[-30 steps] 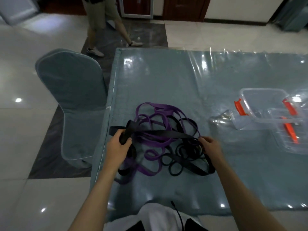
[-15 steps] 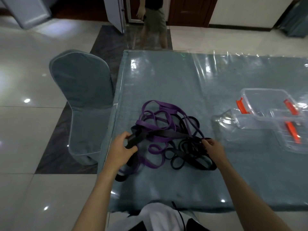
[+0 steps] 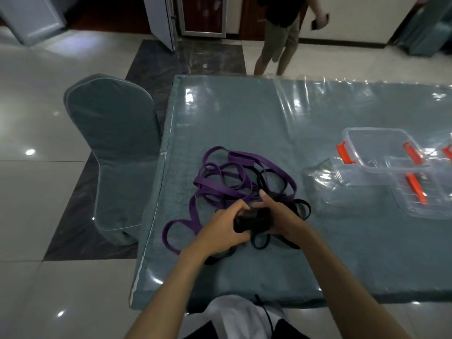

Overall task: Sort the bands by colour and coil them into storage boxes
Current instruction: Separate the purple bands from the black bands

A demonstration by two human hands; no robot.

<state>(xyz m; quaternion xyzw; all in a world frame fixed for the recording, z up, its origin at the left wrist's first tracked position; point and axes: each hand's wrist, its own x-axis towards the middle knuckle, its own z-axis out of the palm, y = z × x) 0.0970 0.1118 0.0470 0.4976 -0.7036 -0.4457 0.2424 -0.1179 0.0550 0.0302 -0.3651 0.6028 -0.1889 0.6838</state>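
The person is coiling a black band [image 3: 253, 220] pulled from the tangle with the purple bands [image 3: 227, 182] on the counter [image 3: 244, 118]. Both hands meet above the pile, left hand [image 3: 221, 228] and right hand [image 3: 281, 216], fingers curled round the roll. Next, probably, it goes into a box [image 3: 381, 152] at right.

The scene is dim and bluish, lit from overhead. Small white highlights dot the glossy floor [image 3: 29, 167] left of the table [image 3: 244, 123], with a broader pale sheen beyond its far left corner. Glare streaks the clear plastic sheet over the table, strongest along its far edge and far right. The clear storage boxes [image 3: 381, 152] on the table's right side glint and partly wash out. Soft shadow pools under the hands. Wide-angle bending curves the table's edges, and detail looks slightly soft throughout.
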